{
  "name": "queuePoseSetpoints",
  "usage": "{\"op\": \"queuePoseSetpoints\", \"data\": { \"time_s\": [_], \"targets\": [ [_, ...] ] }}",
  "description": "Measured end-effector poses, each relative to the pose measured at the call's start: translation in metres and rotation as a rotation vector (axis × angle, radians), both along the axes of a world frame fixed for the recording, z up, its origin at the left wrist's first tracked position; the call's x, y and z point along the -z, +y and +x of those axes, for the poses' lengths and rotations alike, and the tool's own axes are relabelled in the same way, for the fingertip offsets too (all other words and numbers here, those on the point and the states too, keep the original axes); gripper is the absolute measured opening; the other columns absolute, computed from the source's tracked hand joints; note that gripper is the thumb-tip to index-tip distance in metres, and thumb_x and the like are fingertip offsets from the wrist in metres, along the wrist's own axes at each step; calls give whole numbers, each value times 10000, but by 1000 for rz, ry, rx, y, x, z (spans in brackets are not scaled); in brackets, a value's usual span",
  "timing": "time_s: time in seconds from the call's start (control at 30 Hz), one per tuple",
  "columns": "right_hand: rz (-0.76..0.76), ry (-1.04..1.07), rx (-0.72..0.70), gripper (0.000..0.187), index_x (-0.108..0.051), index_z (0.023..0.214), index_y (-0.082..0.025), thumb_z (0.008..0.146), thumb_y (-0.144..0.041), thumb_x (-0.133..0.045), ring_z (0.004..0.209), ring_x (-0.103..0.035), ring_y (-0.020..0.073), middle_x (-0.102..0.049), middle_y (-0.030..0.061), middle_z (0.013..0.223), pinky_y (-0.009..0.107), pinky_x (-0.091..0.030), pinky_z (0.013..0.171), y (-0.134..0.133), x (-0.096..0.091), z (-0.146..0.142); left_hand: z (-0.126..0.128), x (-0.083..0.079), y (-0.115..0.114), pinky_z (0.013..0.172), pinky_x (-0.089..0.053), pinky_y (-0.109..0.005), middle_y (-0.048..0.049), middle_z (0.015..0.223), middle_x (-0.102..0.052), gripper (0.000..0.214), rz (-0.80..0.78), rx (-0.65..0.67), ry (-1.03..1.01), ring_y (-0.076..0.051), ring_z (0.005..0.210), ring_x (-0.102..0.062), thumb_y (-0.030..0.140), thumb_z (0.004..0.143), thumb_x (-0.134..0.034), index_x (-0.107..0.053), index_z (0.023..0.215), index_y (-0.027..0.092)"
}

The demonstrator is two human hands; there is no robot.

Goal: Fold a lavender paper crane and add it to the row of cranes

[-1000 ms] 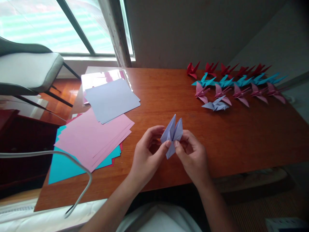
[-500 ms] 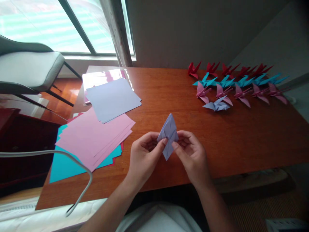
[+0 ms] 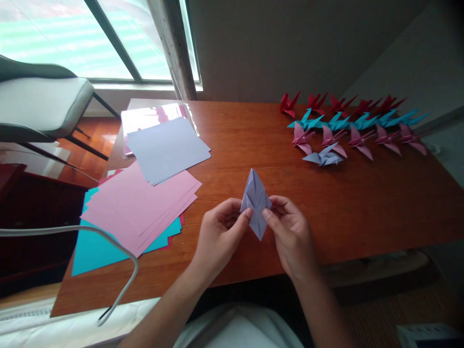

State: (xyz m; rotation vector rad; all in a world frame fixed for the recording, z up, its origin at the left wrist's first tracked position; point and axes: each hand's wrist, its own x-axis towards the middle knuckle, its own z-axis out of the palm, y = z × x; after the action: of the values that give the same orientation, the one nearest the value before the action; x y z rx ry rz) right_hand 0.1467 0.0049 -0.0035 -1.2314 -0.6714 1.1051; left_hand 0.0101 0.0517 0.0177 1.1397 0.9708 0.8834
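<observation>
Folded lilac paper (image 3: 256, 200) sits over the near part of the desk (image 3: 232, 169), between left hand (image 3: 219, 237) and right hand (image 3: 293, 234); neither is clearly nearer. Its long axis runs far to near, pointed at both ends. Fingers of both hands grip its left and right sides. Surface: matte, creased, diamond-shaped. Far right: sharp-winged paper birds (image 3: 362, 123). Left: smooth, flat pink sheets (image 3: 141, 208).

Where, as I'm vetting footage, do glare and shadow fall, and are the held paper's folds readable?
Head view: the window is washed out; glare whitens the glossy item near the far left of the table; the wall beyond lies in shade. Head view too: the folded lilac paper in the left hand and right hand shows legible creases.
</observation>
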Motion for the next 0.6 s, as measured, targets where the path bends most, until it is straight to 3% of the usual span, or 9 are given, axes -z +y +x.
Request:
{"op": "queuePoseSetpoints", "data": {
  "time_s": [0.23,0.33,0.47,0.6],
  "targets": [
    [27,-166,48,133,-650,973,-237,865,-280,-714,833,-703,172,-726,27,904,274,-573,699,5,4,3,-1,12,-4,658,-535,-240,-27,820,-713,124,79,37,104,-149,724,-673,277,899,-676,-705,938,163],
    [74,-317,60,96,-655,964,-244,879,-251,-700,810,-713,176,-724,22,896,294,-587,695,8,0,11,-2,10,-4,662,-541,-238,-41,937,-739,138,133,-21,163,-144,747,-682,248,904,-667,-701,1020,183],
    [242,-788,92,146,-694,955,-255,886,-128,-671,898,-695,195,-709,34,944,356,-575,818,10,-9,25,-6,4,-3,633,-528,-215,-58,1022,-734,142,176,-135,207,-135,778,-683,206,908,-650,-689,1041,177],
    [456,-1219,-48,248,-705,978,-242,883,-24,-634,913,-676,212,-729,50,933,388,-550,839,7,-7,30,-16,2,-9,660,-536,-223,-36,952,-710,161,343,-221,210,-119,748,-668,114,931,-582,-671,1043,187]
  ]
}}
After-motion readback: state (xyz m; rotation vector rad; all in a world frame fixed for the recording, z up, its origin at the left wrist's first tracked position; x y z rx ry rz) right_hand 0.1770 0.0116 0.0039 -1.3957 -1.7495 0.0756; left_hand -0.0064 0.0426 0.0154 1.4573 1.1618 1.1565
